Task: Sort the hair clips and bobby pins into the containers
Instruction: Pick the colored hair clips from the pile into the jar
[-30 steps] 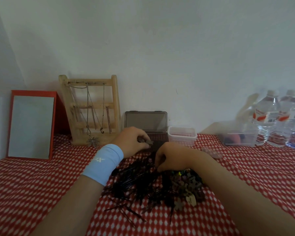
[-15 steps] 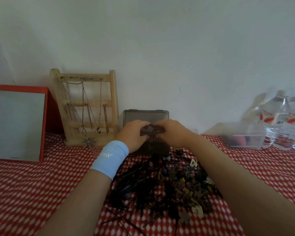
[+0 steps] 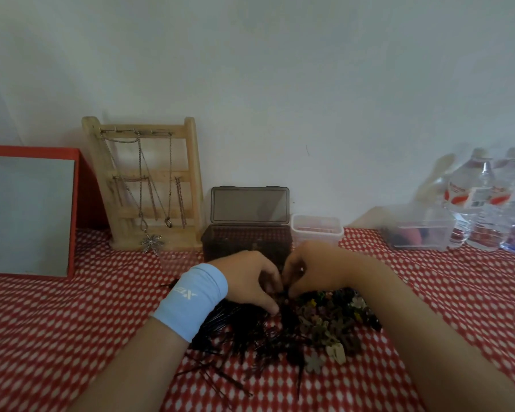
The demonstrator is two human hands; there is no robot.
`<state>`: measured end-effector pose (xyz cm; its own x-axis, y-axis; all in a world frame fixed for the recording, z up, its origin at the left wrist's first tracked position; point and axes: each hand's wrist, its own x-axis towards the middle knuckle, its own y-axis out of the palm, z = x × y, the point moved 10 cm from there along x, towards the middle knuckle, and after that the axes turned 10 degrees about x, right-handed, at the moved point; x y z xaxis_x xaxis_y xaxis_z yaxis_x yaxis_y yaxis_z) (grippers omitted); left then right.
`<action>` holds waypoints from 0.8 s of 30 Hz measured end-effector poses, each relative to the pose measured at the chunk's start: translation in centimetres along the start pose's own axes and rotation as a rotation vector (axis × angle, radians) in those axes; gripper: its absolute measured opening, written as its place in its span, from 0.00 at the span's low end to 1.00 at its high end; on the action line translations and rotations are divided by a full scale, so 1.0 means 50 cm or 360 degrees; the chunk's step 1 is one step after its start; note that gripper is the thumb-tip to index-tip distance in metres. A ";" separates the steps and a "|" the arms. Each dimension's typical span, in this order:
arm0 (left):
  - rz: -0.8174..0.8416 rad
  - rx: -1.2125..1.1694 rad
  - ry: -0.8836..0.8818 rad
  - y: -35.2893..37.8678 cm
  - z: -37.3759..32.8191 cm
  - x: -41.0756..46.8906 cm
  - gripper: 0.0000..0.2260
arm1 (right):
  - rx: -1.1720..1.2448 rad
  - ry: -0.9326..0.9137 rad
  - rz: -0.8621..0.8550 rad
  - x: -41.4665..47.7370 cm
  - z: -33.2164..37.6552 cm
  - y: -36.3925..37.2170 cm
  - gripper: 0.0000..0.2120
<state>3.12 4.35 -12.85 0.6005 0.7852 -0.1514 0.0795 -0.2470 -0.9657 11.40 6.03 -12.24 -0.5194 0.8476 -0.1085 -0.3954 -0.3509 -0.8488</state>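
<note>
We find left hand [image 3: 247, 281] and right hand [image 3: 312, 269] with fingers [image 3: 265, 304] curled downward, grasp undeterminable. Bobby pins [image 3: 238, 328] lie under the left fingers, hair clips [image 3: 327, 325] under the right, dark box [image 3: 247, 242] just beyond. We judge the risk to be tangled pins lifting together and getting missorted.

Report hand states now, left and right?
Left hand: fingers curled on the pile, grip cannot be told.
Right hand: fingers curled beside it, grip cannot be told.

Pins [image 3: 235, 327] and clips [image 3: 324, 328] are heaped before a box [image 3: 247, 242], flanked by a rack [image 3: 193, 173] at left, a tub [image 3: 317, 233] at right.
</note>
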 end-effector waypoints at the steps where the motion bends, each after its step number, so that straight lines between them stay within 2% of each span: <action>1: 0.0002 0.0020 -0.0007 0.003 0.003 0.001 0.14 | 0.0041 0.0008 0.0014 -0.003 -0.003 0.006 0.09; 7: -0.0114 -0.0102 -0.0065 -0.013 0.014 -0.001 0.07 | 0.0146 0.0007 -0.0043 -0.013 -0.011 0.003 0.12; 10: -0.0208 -0.0165 -0.0057 -0.034 0.015 -0.005 0.05 | 0.0277 -0.0018 -0.0132 -0.018 -0.015 -0.017 0.11; 15: -0.0222 -0.0387 0.0063 -0.036 -0.007 -0.010 0.07 | 0.0491 -0.0090 -0.0306 -0.030 -0.016 -0.054 0.10; 20: -0.0002 -0.0196 0.0041 0.000 -0.038 -0.012 0.09 | 0.0210 -0.0067 -0.0118 -0.028 -0.009 -0.025 0.12; 24: -0.0083 -0.0094 -0.0024 -0.010 -0.046 -0.022 0.09 | 0.0158 0.0009 -0.0024 -0.038 -0.010 -0.026 0.13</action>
<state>4.27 2.32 -11.71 0.5820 0.8064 -0.1048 0.1575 -0.2382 -0.9584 13.29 5.06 -11.17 -0.5089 0.8551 -0.0992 -0.4763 -0.3757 -0.7949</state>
